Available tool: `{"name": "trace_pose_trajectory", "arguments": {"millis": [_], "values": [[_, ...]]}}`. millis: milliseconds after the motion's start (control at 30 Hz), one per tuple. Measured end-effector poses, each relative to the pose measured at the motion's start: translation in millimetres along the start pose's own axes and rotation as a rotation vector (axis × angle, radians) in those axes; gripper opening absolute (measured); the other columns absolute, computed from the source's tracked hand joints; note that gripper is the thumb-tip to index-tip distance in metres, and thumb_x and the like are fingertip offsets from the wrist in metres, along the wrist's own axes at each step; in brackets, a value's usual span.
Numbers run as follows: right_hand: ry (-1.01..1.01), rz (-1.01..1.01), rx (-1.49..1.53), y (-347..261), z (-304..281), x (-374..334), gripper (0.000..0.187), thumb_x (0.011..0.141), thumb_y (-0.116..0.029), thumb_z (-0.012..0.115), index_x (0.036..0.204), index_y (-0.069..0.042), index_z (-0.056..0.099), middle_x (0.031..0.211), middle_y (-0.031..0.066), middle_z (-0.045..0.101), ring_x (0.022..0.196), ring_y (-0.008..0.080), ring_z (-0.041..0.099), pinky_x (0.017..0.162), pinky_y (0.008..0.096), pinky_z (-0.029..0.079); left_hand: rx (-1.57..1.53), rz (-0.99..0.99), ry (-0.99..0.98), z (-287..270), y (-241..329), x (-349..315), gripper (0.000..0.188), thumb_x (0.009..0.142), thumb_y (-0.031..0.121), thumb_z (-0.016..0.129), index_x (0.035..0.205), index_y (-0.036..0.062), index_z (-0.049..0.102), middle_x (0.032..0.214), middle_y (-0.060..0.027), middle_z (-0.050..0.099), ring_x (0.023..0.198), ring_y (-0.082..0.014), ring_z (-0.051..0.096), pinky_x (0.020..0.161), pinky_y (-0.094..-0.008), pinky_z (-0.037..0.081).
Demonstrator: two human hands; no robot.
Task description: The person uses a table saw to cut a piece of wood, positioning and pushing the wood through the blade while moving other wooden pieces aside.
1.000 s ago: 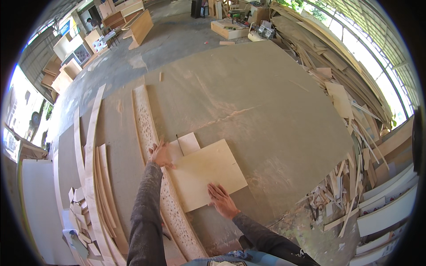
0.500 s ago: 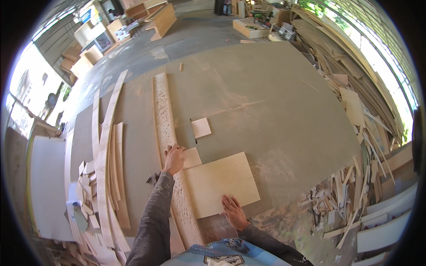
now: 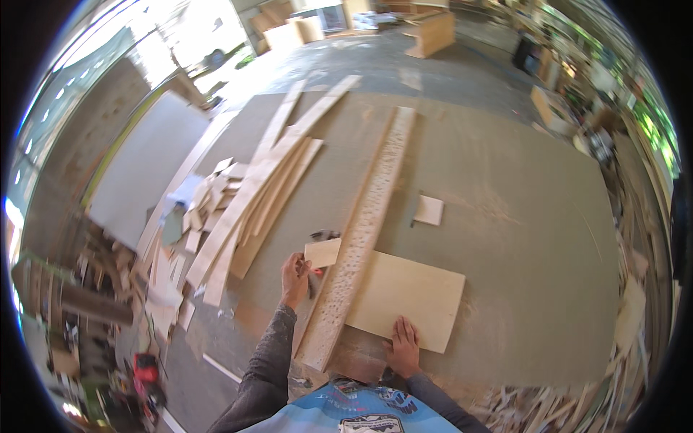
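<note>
Where the speckled plank (image 3: 357,249) runs from near to far over the work surface (image 3: 527,289), the large pale panel (image 3: 415,292) lies immediately to its right; whether the edges touch could not be established. The right hand (image 3: 403,348) rests flat at the panel's near edge, fingers extended, close together and pinching nothing. The left hand (image 3: 294,279), left of the plank, pinches the left end of a small pale board (image 3: 323,252), apparently between thumb and fingers; the thumb's exact placing cannot be made out. The board's right end reaches the plank's left edge; whether it is raised cannot be told. A dark tool (image 3: 325,235) shows partly at the board's far side.

The step in hand is judged to be one-handed handling of the small board while the panel is steadied. Sound practice calls for a secure hold on that end, the board kept level, and enough lift to avoid dragging the tool or knocking the plank. Right-hand pressure should be even and downward, since a sideways push could swing the panel. The small square piece (image 3: 429,211), farther off to the right, is best left undisturbed.
</note>
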State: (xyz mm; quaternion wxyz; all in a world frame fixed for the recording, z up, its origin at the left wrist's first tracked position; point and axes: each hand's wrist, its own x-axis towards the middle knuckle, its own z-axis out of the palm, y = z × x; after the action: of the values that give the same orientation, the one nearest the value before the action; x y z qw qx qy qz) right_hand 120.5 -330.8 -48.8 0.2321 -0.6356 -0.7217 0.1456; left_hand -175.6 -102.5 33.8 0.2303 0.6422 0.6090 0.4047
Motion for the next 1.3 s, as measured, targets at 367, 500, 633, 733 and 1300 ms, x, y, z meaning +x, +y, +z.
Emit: {"name": "trace_pose_trajectory", "arguments": {"millis": [367, 500, 633, 733, 1300], "values": [[-0.043, -0.013, 0.004, 0.4, -13.8, 5.8, 0.064, 0.086, -0.028, 0.069, 0.141, 0.001, 0.055, 0.153, 0.0141, 0.049, 0.142, 0.0313, 0.04, 0.116, 0.0476, 0.027, -0.509, -0.259, 0.416, -172.0, -133.0, 108.5, 0.021, 0.093, 0.027, 0.065, 0.098, 0.0063, 0.066, 0.082, -0.0041, 0.062, 0.072, -0.0167, 0.06, 0.064, -0.0328, 0.048], [0.048, 0.054, 0.091, -8.6, -38.9, 20.5, 0.053, 0.08, -0.02, 0.073, 0.127, 0.002, 0.064, 0.14, 0.0162, 0.06, 0.13, 0.0341, 0.052, 0.11, 0.0496, 0.034, -0.835, -0.523, 0.549, -163.1, -123.1, 188.5, 0.061, 0.094, 0.049, 0.068, 0.123, -0.0035, 0.061, 0.109, -0.0093, 0.066, 0.1, -0.0221, 0.064, 0.087, -0.0374, 0.049], [0.231, 0.082, 0.124, 42.9, -35.9, 52.9, 0.031, 0.083, -0.017, 0.07, 0.11, -0.003, 0.067, 0.117, 0.0142, 0.068, 0.108, 0.0321, 0.062, 0.095, 0.0483, 0.043, -0.403, -0.4, 0.137, -59.3, -70.7, 150.4, 0.058, 0.092, 0.044, 0.071, 0.126, -0.0022, 0.062, 0.11, -0.0112, 0.069, 0.097, -0.024, 0.066, 0.085, -0.0327, 0.052], [0.351, 0.277, 0.216, 96.6, -44.3, 129.1, 0.024, 0.082, -0.011, 0.07, 0.105, -0.005, 0.063, 0.102, 0.014, 0.067, 0.099, 0.0329, 0.064, 0.087, 0.0445, 0.049, -0.066, -0.083, 0.062, 29.3, -11.1, 63.1, 0.027, 0.094, 0.016, 0.069, 0.118, 0.0025, 0.067, 0.107, -0.008, 0.07, 0.095, -0.0186, 0.065, 0.079, -0.0312, 0.052], [-0.295, 0.229, 0.073, 214.5, -117.9, 352.3, 0.076, 0.055, -0.017, 0.087, 0.122, -0.001, 0.055, 0.115, 0.0124, 0.059, 0.102, 0.0301, 0.061, 0.087, 0.0393, 0.053, 0.035, 0.276, -0.54, 120.1, 56.0, -128.2, 0.038, 0.088, 0.015, 0.07, 0.124, 0.0089, 0.063, 0.138, -0.0127, 0.053, 0.134, -0.0365, 0.044, 0.108, -0.0505, 0.034]]}}
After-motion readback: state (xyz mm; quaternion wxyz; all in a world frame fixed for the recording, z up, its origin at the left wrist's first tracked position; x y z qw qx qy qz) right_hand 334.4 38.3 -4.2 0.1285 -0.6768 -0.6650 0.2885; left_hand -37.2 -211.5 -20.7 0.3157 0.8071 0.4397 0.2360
